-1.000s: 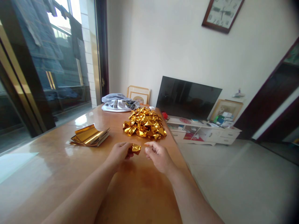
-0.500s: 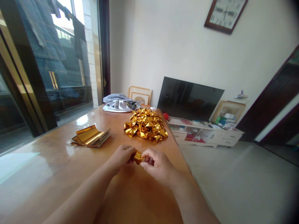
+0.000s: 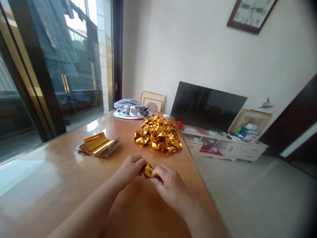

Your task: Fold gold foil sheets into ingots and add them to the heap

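Note:
Between my two hands, just above the wooden table (image 3: 99, 188), is a piece of folded gold foil paper (image 3: 148, 170). My left hand (image 3: 132, 168) pinches its left end. The right end is gripped by my right hand (image 3: 168, 183), with the thumb below and the fingers curled over it. Beyond my hands lies a heap of folded gold foil pieces (image 3: 159, 134), shiny and pointed. To the left rests a stack of flat gold foil sheets (image 3: 99, 145), its top sheet curling up. The fingertips are partly hidden by the foil and the hands.
Folded grey cloth (image 3: 132, 109) lies at the table's far end, near framed pictures (image 3: 152, 100). A television (image 3: 208, 105) stands past the table's right edge, by a low white cabinet (image 3: 240, 150). At left is a glass sliding door (image 3: 74, 66).
The view has swung slightly left, so everything sits further right. My right hand has closed further over the foil's right end, and the foil piece is tilted differently.

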`<state>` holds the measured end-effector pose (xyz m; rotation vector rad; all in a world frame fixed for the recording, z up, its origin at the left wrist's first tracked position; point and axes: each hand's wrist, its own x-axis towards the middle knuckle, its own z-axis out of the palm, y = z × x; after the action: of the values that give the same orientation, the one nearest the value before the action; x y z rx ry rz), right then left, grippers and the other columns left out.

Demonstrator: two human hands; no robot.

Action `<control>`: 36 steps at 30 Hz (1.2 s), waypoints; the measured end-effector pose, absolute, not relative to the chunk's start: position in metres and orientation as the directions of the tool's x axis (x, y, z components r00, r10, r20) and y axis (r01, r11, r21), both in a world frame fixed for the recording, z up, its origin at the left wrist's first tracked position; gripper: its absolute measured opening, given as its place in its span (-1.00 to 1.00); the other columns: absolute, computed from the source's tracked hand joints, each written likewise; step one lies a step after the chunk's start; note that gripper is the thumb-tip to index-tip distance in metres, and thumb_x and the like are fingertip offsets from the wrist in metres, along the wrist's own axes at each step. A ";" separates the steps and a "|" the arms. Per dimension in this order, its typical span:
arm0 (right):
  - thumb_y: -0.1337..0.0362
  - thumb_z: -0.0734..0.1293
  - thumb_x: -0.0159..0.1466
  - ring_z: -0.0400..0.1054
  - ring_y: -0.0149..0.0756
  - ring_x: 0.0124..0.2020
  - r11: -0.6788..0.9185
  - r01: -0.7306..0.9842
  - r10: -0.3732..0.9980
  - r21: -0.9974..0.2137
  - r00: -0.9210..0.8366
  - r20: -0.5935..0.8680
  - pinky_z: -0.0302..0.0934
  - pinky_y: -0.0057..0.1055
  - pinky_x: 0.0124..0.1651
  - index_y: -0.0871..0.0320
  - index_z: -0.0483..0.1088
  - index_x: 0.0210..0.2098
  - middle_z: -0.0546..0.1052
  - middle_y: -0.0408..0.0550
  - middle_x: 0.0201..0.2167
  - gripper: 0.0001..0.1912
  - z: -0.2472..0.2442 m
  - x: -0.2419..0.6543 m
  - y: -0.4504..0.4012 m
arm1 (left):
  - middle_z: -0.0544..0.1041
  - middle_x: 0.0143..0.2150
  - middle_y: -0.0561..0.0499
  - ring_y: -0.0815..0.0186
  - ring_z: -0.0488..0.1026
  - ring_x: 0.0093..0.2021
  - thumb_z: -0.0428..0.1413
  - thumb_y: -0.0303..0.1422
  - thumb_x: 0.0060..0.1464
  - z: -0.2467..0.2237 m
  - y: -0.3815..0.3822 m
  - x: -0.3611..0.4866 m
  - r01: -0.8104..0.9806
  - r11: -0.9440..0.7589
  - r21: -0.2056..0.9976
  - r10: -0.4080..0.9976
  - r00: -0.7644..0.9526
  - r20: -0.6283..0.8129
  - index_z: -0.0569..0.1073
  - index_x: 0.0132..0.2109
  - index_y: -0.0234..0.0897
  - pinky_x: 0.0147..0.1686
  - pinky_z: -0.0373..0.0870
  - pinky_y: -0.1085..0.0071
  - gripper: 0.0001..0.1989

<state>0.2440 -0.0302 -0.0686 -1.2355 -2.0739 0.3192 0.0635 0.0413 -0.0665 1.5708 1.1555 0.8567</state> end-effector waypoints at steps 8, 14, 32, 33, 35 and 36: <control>0.52 0.30 0.25 0.33 -0.35 -0.33 0.524 0.691 0.830 -0.498 -0.283 0.481 0.10 -0.47 -0.26 0.10 0.36 -0.34 0.43 -0.15 -0.36 -0.82 -0.071 0.243 -0.029 | 0.44 -0.61 0.06 0.36 0.36 -0.58 0.02 -0.26 0.09 -0.074 0.046 0.063 0.265 -0.080 0.961 0.956 0.292 -0.001 0.39 -0.49 -0.28 -0.56 0.19 0.48 -0.74; 0.49 0.30 0.27 0.32 -0.36 -0.34 0.528 0.677 0.831 -0.512 -0.289 0.475 0.12 -0.48 -0.27 0.10 0.38 -0.36 0.43 -0.15 -0.37 -0.83 -0.073 0.245 -0.028 | 0.44 -0.61 0.06 0.36 0.36 -0.58 0.03 -0.26 0.09 -0.075 0.045 0.063 0.276 -0.101 0.956 0.959 0.284 0.020 0.41 -0.49 -0.29 -0.56 0.20 0.47 -0.74; 0.01 0.22 0.37 0.38 -0.31 -0.51 0.170 0.528 0.968 -0.832 0.070 0.242 0.12 -0.46 -0.49 0.12 0.40 -0.41 0.50 -0.12 -0.54 -0.63 -0.081 0.244 -0.020 | 0.57 -0.44 0.01 0.29 0.42 -0.41 0.08 -0.16 0.14 -0.073 0.047 0.062 0.273 -0.291 0.917 0.955 0.146 0.259 0.62 -0.32 -0.32 -0.37 0.29 0.43 -0.66; 0.02 0.22 0.37 0.38 -0.31 -0.52 0.157 0.525 0.974 -0.836 0.060 0.221 0.12 -0.46 -0.50 0.12 0.41 -0.42 0.50 -0.12 -0.54 -0.63 -0.083 0.244 -0.019 | 0.59 -0.41 0.00 0.27 0.44 -0.39 0.08 -0.15 0.14 -0.074 0.047 0.063 0.270 -0.295 0.916 0.953 0.147 0.264 0.63 -0.27 -0.32 -0.35 0.31 0.43 -0.66; 0.07 0.21 0.36 0.38 -0.31 -0.52 0.143 0.529 0.976 -0.837 0.065 0.208 0.11 -0.47 -0.50 0.12 0.40 -0.44 0.50 -0.13 -0.55 -0.65 -0.085 0.244 -0.018 | 0.63 -0.36 -0.02 0.25 0.48 -0.34 0.09 -0.16 0.14 -0.076 0.047 0.064 0.257 -0.303 0.918 0.949 0.169 0.266 0.63 -0.22 -0.32 -0.31 0.35 0.42 -0.66; 0.10 0.21 0.36 0.38 -0.31 -0.52 0.141 0.536 0.973 -0.833 0.080 0.216 0.11 -0.47 -0.50 0.12 0.40 -0.45 0.50 -0.13 -0.55 -0.66 -0.086 0.244 -0.017 | 0.64 -0.34 -0.03 0.23 0.51 -0.31 0.09 -0.17 0.14 -0.077 0.047 0.065 0.244 -0.308 0.920 0.945 0.189 0.266 0.64 -0.21 -0.32 -0.28 0.37 0.41 -0.67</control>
<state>0.2444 -0.0172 -0.0860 -1.5078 -1.5698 0.6501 0.0653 0.0471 -0.0770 1.7018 1.1338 1.1607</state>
